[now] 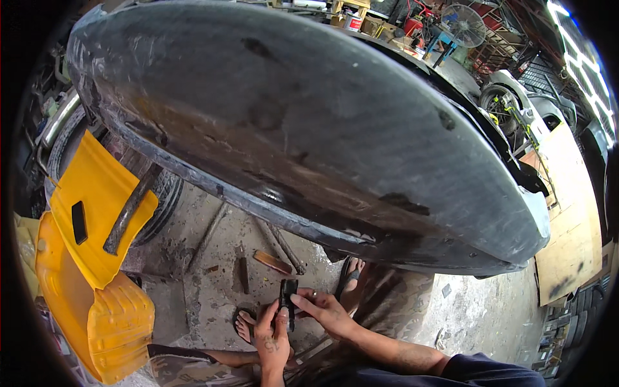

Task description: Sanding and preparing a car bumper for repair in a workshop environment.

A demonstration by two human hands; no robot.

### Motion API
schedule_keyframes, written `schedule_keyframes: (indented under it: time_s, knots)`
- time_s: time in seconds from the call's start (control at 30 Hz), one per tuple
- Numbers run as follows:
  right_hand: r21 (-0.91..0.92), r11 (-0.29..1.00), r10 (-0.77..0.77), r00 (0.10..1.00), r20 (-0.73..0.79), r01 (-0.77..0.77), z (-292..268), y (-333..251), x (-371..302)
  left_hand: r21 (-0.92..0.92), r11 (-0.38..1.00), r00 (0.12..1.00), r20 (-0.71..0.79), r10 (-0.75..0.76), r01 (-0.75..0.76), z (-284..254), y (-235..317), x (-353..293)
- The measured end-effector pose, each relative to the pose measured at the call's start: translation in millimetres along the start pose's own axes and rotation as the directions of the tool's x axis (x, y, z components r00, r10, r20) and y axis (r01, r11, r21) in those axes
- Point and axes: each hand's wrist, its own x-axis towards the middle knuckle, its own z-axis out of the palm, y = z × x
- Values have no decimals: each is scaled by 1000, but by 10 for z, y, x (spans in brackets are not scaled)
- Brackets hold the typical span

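Observation:
My left hand (pixel 272 332) and my right hand (pixel 325 313) meet low in the middle, both closed on a small black block (pixel 288 290). The left thumb presses on its face from below, and the right fingers pinch its right edge. Whether the block has sandpaper wrapped round it, I cannot tell. Just beyond my hands a large curved dark-grey vehicle panel (pixel 290 116) spans the view, its surface smeared and streaked with dark, wet-looking patches. Neither hand touches the panel.
Legs of a stand (pixel 280 245) hold the panel. On the floor lie a brown block (pixel 272 263) and a dark strip (pixel 242 274). Yellow panels (pixel 122 322) stand at left, bearing a black rectangular piece (pixel 78 222) and a dark bar (pixel 132 209). A plywood sheet (pixel 570 219) leans right.

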Motion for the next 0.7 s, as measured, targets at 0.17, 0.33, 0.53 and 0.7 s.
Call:
schedule_keyframes:
  time_s: [0.17, 0.33, 0.53, 0.7]
  knots:
    - [50, 999, -12, 1000, -7, 13, -14, 269, 280, -166, 961, 974, -19, -225, 219, 91, -271, 48]
    - [10, 998, -70, 996, 63, 70, -71, 344, 378, -157, 972, 978, -86, -190, 175, 82, -273, -7]
    - [-223, 948, -231, 973, 12, 228, -83, 161, 350, -345, 920, 978, -22, -206, 186, 91, -309, 22]
    - [150, 979, -134, 991, -31, 137, 6, 72, 370, -413, 895, 982, -5, -190, 171, 86, -301, 82]
